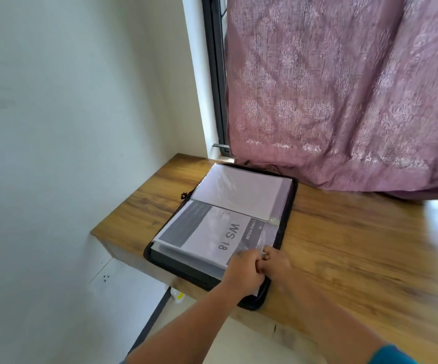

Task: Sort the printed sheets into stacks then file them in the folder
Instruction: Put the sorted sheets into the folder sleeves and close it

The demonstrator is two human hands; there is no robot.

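Clear plastic sleeve corner (258, 246) is pinched by both the left hand (244, 269) and right hand (275, 261), each grip closed on it, at the near edge of the open folder (288, 206) on the worktop (344, 245). Filing seems underway; next, the "WS 18" sheet (212, 232) likely needs seating fully before turning to the blank page (239, 190) beyond.

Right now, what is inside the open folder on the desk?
The folder holds clear sleeves. The near sleeve shows a printed sheet reading "WS 18" and "LIVING ROOM". The far page looks blank. Both hands, left hand and right hand, cover the near corner; lower sheets are hidden.
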